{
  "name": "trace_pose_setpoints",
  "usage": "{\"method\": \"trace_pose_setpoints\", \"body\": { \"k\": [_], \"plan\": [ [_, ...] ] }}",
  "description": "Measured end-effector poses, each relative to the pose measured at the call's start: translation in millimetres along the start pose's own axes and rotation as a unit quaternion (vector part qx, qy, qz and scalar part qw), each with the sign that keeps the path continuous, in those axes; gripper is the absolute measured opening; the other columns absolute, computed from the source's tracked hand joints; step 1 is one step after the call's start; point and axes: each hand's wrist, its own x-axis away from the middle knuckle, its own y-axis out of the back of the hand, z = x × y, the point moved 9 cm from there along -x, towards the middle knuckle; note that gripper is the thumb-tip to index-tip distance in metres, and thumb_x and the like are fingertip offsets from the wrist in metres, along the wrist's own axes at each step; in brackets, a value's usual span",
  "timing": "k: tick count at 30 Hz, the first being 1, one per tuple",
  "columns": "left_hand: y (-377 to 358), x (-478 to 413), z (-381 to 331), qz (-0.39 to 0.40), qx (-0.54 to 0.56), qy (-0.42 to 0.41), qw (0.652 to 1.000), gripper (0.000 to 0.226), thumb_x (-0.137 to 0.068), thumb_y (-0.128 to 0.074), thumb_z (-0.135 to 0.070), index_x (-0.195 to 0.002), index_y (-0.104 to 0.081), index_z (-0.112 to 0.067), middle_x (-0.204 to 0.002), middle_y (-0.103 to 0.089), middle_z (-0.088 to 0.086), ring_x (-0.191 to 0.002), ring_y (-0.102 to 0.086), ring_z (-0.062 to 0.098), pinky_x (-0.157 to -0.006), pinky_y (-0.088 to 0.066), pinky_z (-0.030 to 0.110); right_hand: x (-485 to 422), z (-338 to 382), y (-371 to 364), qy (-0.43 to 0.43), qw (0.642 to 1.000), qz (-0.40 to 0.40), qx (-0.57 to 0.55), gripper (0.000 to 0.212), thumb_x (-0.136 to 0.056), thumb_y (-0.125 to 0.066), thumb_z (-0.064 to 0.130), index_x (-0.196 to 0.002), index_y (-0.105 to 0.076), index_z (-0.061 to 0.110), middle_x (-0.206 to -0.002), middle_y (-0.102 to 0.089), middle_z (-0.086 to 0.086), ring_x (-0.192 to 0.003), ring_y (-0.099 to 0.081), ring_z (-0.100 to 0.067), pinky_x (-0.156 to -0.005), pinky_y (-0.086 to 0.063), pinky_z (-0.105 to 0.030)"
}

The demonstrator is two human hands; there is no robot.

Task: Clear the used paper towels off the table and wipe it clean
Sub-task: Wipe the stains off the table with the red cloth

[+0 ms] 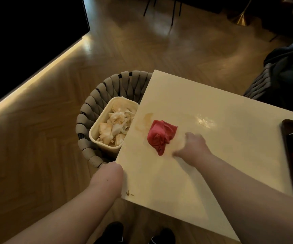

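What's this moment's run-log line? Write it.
stage: wiping | paper towels: in bin | red cloth: on table, beside stain | right hand: at cloth, grip blurred | left hand: at table edge

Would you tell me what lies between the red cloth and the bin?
An orange-brown smear on the cream table, otherwise bare, seen in the head view.

Fingers of left hand (pixel 112 171) hidden below table (pixel 177 187); right hand (pixel 193 145) blurred.
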Motion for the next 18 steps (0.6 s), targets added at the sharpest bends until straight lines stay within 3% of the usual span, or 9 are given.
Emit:
{"method": "trace_pose_setpoints", "body": {
  "k": [2,4,6,9,11,13,16,18],
  "plan": [
    [-5.2,0.7,3.0,0.014,0.015,0.003,1.000,0.074,-0.074,-0.087,-0.036,-0.137,-0.055,-0.016,-0.098,-0.053,-0.003,-0.083,-0.055,0.013,-0.073,-0.051,0.025,10.0,-40.5,-12.2,-0.072,0.996,0.039,0.027,0.110,-0.062,-0.087,0.056,-0.153,-0.034,0.024,-0.143,-0.036,-0.010,-0.135,-0.040,-0.036,-0.107,-0.044,-0.043],
    [1.9,11.3,-0.9,-0.023,-0.041,-0.018,0.999,0.085,-0.070,-0.089,-0.042,-0.142,-0.050,-0.019,-0.119,-0.054,0.000,-0.103,-0.051,0.017,-0.092,-0.050,0.035,11.9,-51.5,-23.0,-0.064,0.995,0.061,0.036,0.117,-0.060,-0.088,0.057,-0.157,-0.028,0.027,-0.144,-0.034,-0.009,-0.135,-0.038,-0.036,-0.102,-0.047,-0.043],
    [19.3,23.1,-17.8,-0.076,-0.086,-0.037,0.993,0.077,-0.076,-0.084,-0.042,-0.141,-0.051,-0.018,-0.131,-0.048,0.003,-0.120,-0.043,0.022,-0.103,-0.042,0.040,6.5,-49.7,-24.2,-0.052,0.996,0.055,0.051,0.117,-0.060,-0.089,0.054,-0.156,-0.028,0.028,-0.141,-0.035,-0.008,-0.133,-0.037,-0.037,-0.096,-0.049,-0.043],
    [60.7,26.4,-70.9,-0.191,0.001,-0.108,0.976,0.056,-0.090,-0.071,-0.030,-0.139,-0.046,-0.020,-0.143,-0.042,0.006,-0.130,-0.038,0.027,-0.108,-0.039,0.042,-1.9,-46.3,-26.6,-0.061,0.995,0.058,0.052,0.111,-0.059,-0.092,0.051,-0.151,-0.035,0.026,-0.141,-0.033,-0.009,-0.137,-0.032,-0.042,-0.096,-0.052,-0.049],
    [80.1,18.5,-122.6,-0.200,0.048,-0.195,0.959,0.066,-0.098,-0.059,-0.020,-0.156,-0.028,-0.019,-0.160,-0.029,0.006,-0.143,-0.028,0.031,-0.116,-0.032,0.046,-5.3,-47.8,-30.3,-0.066,0.994,0.062,0.054,0.113,-0.060,-0.092,0.051,-0.153,-0.032,0.026,-0.143,-0.031,-0.011,-0.139,-0.029,-0.043,-0.096,-0.052,-0.054],
    [87.1,0.6,-166.9,-0.177,-0.002,-0.232,0.957,0.068,-0.103,-0.047,-0.013,-0.163,-0.014,-0.018,-0.169,-0.014,0.006,-0.150,-0.017,0.034,-0.119,-0.028,0.050,-7.1,-50.1,-31.6,-0.067,0.994,0.062,0.053,0.115,-0.062,-0.092,0.051,-0.155,-0.029,0.026,-0.146,-0.030,-0.012,-0.141,-0.027,-0.044,-0.096,-0.052,-0.055],
    [92.3,-33.4,-189.6,-0.166,-0.098,-0.206,0.959,0.056,-0.102,-0.042,-0.009,-0.157,-0.034,-0.014,-0.167,-0.021,0.008,-0.148,-0.018,0.038,-0.116,-0.028,0.050,-10.6,-51.1,-32.5,-0.064,0.995,0.063,0.047,0.112,-0.063,-0.092,0.049,-0.153,-0.031,0.025,-0.147,-0.030,-0.012,-0.143,-0.024,-0.044,-0.097,-0.052,-0.056],
    [93.7,-43.0,-186.0,-0.180,-0.091,-0.184,0.962,0.049,-0.100,-0.046,-0.009,-0.148,-0.047,-0.016,-0.165,-0.027,0.005,-0.143,-0.023,0.037,-0.114,-0.030,0.048,-12.7,-52.5,-33.6,-0.064,0.995,0.066,0.046,0.109,-0.064,-0.092,0.049,-0.152,-0.032,0.026,-0.149,-0.029,-0.011,-0.145,-0.023,-0.045,-0.098,-0.051,-0.057]
  ]
}}
